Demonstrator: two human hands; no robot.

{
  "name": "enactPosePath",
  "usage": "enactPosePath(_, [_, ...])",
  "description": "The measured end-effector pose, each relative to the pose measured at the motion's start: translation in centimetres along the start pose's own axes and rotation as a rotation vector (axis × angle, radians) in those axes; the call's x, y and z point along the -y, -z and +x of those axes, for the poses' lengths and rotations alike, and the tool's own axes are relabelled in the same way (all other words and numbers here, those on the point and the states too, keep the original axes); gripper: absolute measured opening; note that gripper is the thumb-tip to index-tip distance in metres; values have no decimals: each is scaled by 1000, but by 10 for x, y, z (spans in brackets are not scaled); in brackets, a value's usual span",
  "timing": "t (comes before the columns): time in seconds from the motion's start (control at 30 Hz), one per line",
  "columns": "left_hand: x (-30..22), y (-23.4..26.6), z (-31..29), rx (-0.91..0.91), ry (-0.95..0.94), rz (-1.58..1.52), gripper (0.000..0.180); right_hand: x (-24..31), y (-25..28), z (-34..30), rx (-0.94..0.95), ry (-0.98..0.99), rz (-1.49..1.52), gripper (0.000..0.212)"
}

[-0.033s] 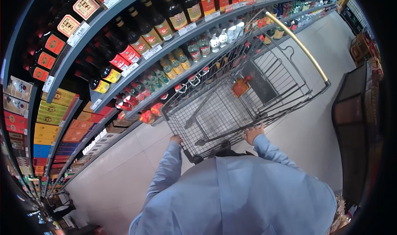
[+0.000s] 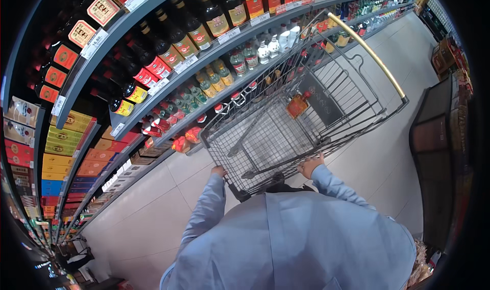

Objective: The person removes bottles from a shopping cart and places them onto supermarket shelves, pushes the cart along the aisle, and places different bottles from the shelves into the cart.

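A grey wire shopping cart (image 2: 270, 166) stands just ahead of me, its yellow handle (image 2: 367, 55) at the far right. My left hand (image 2: 219, 171) is closed on the cart's near left corner, its fingertips partly hidden. Against the cart's near side, my right hand (image 2: 309, 166) has its fingers curled over the wire rail. Inside the basket, close to the dark child-seat panel (image 2: 320, 100), lies a bottle of amber liquid (image 2: 297, 106) with a red cap.
Long shelves (image 2: 224, 45) of dark bottles run along the left and far side, with small clear bottles (image 2: 238, 63) lower down. Stacked coloured boxes (image 2: 61, 147) fill the left shelving. A dark display stand (image 2: 434, 137) borders the tiled floor (image 2: 148, 203) at right.
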State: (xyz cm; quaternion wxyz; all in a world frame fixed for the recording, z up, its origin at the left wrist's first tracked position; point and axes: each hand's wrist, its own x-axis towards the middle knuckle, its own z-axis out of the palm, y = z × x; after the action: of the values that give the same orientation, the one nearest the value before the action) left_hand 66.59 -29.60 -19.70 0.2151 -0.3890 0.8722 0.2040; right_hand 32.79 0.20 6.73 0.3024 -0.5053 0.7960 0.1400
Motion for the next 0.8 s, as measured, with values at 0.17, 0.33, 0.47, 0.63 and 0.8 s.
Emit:
enactPosePath(0.17, [-147, 85, -22, 119, 679, -1365, 14, 10, -1, 6, 317, 61, 197, 47])
enactPosePath(0.33, [-210, 100, -11, 184, 531, -1213, 21, 15, 6, 7, 373, -18, 43, 52])
enactPosePath(0.47, [-244, 118, 3, 283, 318, -884, 20, -28, 6, 11, 297, -136, 29, 52])
enactPosePath(0.63, [-320, 183, 18, -288, -397, -289, 27, -63, -12, 16, 215, -174, 273, 54])
enactPosePath(0.8, [-348, 217, 74, -567, -799, 62, 39, -60, -32, 49, 70, -253, 443, 50])
